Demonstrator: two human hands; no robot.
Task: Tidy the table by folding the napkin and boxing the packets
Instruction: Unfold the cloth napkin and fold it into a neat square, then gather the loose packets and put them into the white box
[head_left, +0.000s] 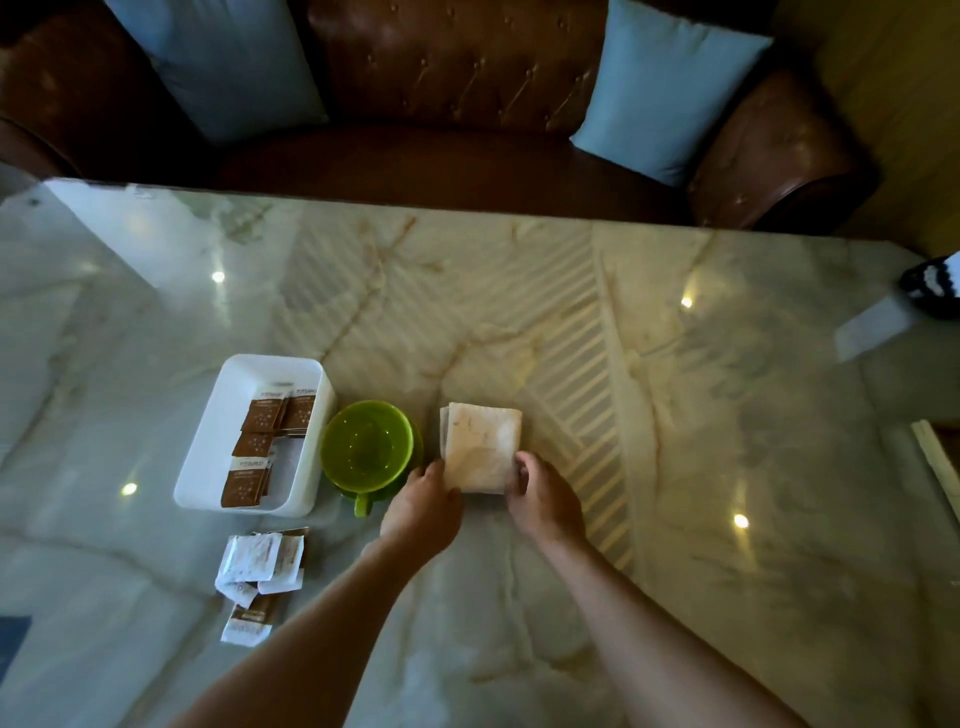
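Napkin (483, 449), folded, on table (727, 415); both hands' fingers (434, 470) pinch its near corners; align edges squarely, then press flat.

packet print (255, 415): unreadable | right-edge dark object (932, 278): cut off

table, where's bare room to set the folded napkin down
Free: the marble table right of the folded beige napkin, and the strip toward the brown leather sofa. Crowded: on the left, where the green plastic cup, white rectangular box and loose brown-and-white packets cluster.
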